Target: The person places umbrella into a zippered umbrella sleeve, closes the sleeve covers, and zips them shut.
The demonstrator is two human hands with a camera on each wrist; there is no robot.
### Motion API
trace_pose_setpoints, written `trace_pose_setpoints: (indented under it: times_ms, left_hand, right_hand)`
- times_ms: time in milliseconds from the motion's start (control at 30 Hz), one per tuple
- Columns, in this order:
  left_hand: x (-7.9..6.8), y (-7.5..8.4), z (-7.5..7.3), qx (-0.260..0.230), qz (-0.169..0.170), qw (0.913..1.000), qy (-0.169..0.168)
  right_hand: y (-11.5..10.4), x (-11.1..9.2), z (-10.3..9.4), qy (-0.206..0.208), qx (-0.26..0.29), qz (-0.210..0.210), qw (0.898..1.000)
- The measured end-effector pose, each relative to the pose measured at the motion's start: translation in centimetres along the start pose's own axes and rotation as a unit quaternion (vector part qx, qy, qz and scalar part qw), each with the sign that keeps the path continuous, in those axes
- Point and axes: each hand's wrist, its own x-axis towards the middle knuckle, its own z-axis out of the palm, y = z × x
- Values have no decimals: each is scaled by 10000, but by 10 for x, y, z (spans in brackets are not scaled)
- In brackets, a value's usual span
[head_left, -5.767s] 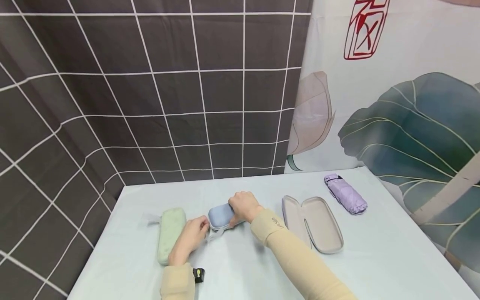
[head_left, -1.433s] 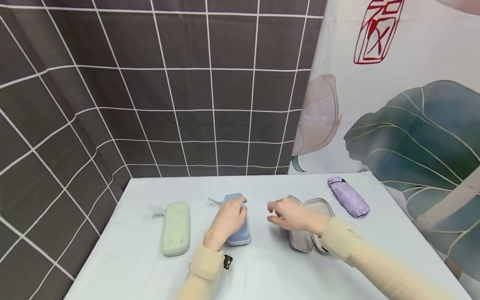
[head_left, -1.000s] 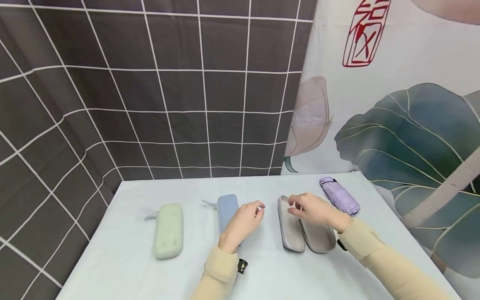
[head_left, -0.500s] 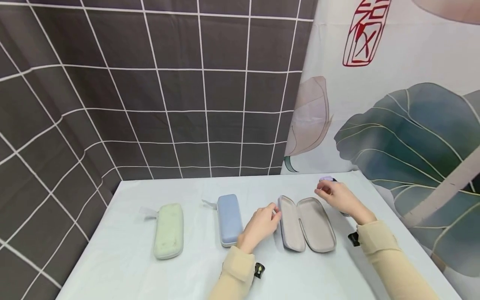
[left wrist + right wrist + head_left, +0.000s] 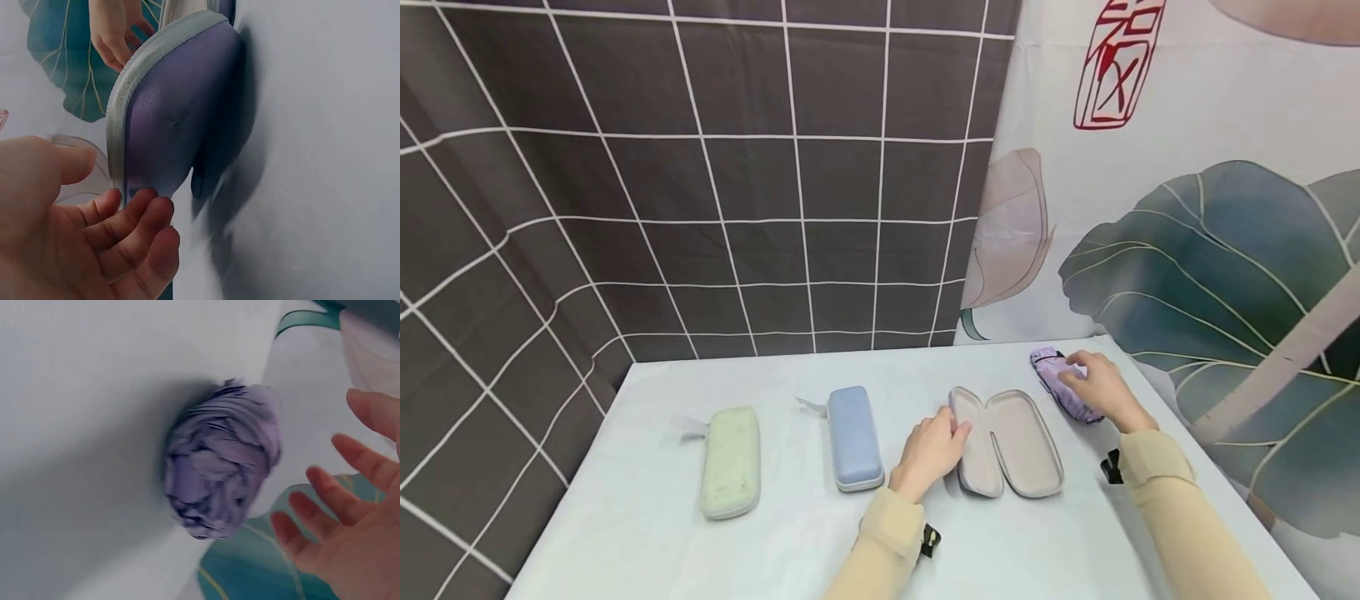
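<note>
On white table [image 5: 790, 542], open case [image 5: 1011, 437]; dark gridded cloth [image 5: 842, 183] behind.

Beige sleeves [image 5: 1198, 533] end in wide cuffs [image 5: 892, 522], with apparently black wrist devices [image 5: 931, 541].

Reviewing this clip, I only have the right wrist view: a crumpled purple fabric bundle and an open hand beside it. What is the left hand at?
Observer: The left hand is at the left edge of an open, hinged case with a purple outer shell and beige lining; the head view can't settle whether it presses on it.

Operator: Got it. What lies on the other side of that hand, to its left?

Observer: Two oblong, round-cornered cases, both closed: a blue one nearer the hand and a pale green one farther left.
</note>
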Motion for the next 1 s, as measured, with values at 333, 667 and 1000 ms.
trace_pose_setpoints:
  times_ms: [333, 667, 1000]
  left_hand:
    - [6, -5, 6, 48, -321, 9992, 242]
    - [10, -13, 14, -172, -169, 9992, 316]
    - [11, -15, 12, -348, -202, 9983, 414]
  right_hand:
    - [24, 4, 13, -337, 170, 810, 9960]
    - [37, 5, 29, -837, 121, 1183, 9894]
    - [33, 10, 29, -551, -161, 849, 9947]
